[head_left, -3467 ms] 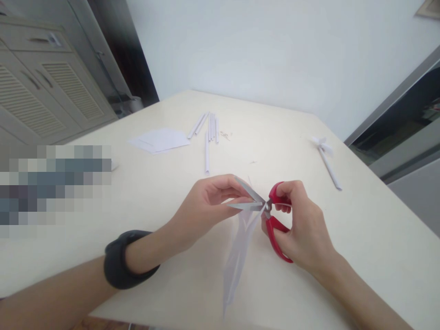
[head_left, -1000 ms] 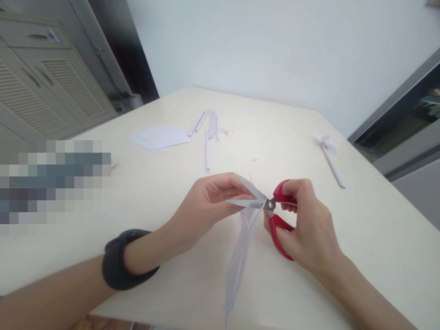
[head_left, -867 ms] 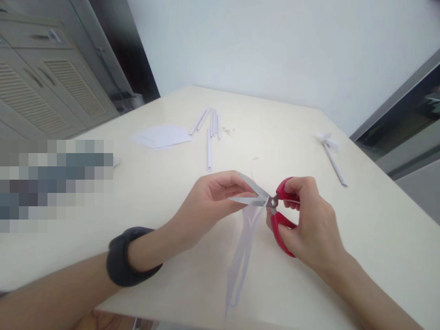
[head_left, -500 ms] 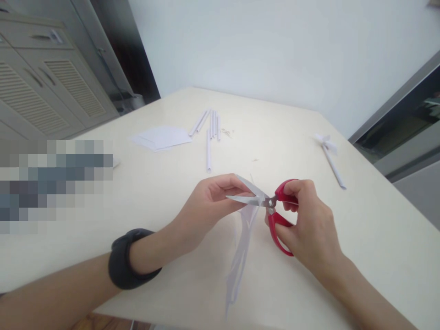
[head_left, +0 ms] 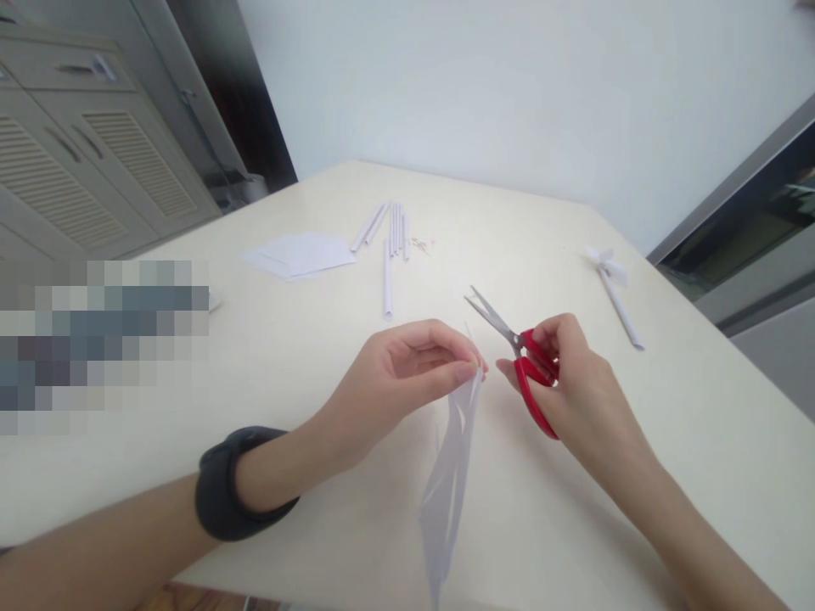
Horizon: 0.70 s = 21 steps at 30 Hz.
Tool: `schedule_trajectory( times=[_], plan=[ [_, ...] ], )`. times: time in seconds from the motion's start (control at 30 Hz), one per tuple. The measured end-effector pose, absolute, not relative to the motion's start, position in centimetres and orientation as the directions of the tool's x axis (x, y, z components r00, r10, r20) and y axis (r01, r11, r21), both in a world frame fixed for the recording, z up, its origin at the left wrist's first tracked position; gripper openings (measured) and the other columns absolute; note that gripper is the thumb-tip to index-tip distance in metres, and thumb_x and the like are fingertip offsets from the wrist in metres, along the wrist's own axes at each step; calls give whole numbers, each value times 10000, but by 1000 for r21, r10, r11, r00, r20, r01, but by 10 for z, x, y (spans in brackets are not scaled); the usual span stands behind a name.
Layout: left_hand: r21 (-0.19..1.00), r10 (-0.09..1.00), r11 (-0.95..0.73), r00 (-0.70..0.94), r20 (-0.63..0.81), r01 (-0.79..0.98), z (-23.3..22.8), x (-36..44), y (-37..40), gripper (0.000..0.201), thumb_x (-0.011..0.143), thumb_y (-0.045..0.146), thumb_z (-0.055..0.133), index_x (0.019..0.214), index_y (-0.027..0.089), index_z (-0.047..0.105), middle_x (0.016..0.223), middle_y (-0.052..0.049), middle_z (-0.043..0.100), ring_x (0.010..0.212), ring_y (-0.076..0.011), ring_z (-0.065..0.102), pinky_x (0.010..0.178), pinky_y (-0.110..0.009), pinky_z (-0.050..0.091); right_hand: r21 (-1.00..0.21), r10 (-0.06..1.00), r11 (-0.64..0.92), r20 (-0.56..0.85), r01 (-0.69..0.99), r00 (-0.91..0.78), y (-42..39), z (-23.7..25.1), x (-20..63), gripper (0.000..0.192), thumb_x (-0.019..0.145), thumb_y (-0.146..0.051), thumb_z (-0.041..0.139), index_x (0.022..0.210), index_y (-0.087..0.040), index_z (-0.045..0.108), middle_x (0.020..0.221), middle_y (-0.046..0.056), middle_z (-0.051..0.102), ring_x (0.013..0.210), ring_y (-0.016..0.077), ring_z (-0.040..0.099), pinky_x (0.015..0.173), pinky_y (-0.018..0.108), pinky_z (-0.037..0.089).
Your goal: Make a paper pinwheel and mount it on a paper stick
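My left hand (head_left: 395,378) pinches the top corner of a folded white paper (head_left: 449,484) that hangs down toward me over the cream table (head_left: 668,407). Slits show in the paper near its top. My right hand (head_left: 576,386) grips red-handled scissors (head_left: 522,361), whose blades are nearly closed and point up and to the left, away from the paper. A black band sits on my left wrist (head_left: 238,484).
Several rolled paper sticks (head_left: 390,238) and a small stack of white sheets (head_left: 299,255) lie at the far side of the table. Tiny pins (head_left: 418,245) lie beside the sticks. A paper pinwheel on a stick (head_left: 612,284) lies at the right. Cabinets (head_left: 76,153) stand at the left.
The scissors were cutting into the paper at my left fingertips. My right hand has now pulled them out and swung the blades up and away, nearly closed.
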<state>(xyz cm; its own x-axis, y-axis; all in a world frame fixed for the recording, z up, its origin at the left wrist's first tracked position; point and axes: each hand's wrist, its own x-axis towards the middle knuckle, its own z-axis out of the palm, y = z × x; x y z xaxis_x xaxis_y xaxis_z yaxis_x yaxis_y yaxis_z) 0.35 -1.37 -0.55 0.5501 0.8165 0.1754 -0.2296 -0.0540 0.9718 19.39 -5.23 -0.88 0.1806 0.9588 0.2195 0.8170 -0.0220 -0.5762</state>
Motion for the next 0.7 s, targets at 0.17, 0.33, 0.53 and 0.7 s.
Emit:
schedule_trajectory(
  times=[0.17,0.33,0.53,0.7],
  plan=[
    [982,828,-60,540,149,-179,-6,4,-12,70,844,203,581,777,184,584,851,16,641,855,-92,586,793,-181,436,-511,987,-83,77,856,142,-43,-20,204,176,770,-317,541,883,-244,426,914,20,620,705,180,583,524,279,451],
    [998,875,0,483,28,-59,-9,4,-7,99,815,288,609,785,196,586,829,25,623,792,-95,563,696,-176,426,-456,996,-29,63,889,64,-40,-29,207,140,786,-299,530,900,-225,494,956,47,589,827,202,573,654,325,475],
    [997,890,71,450,-71,18,-13,5,-3,153,774,353,621,799,206,590,827,8,629,702,-115,550,565,-192,395,-435,996,44,94,900,-3,-38,-33,210,165,810,-293,532,949,-222,586,1040,70,529,933,215,543,770,355,473],
    [992,899,88,421,-117,88,-12,5,-3,171,752,345,634,788,188,577,812,-3,629,700,-124,560,570,-208,389,-500,976,78,216,863,37,-43,-12,206,112,834,-262,528,916,-227,595,1048,60,539,928,213,555,782,369,461]
  ],
)
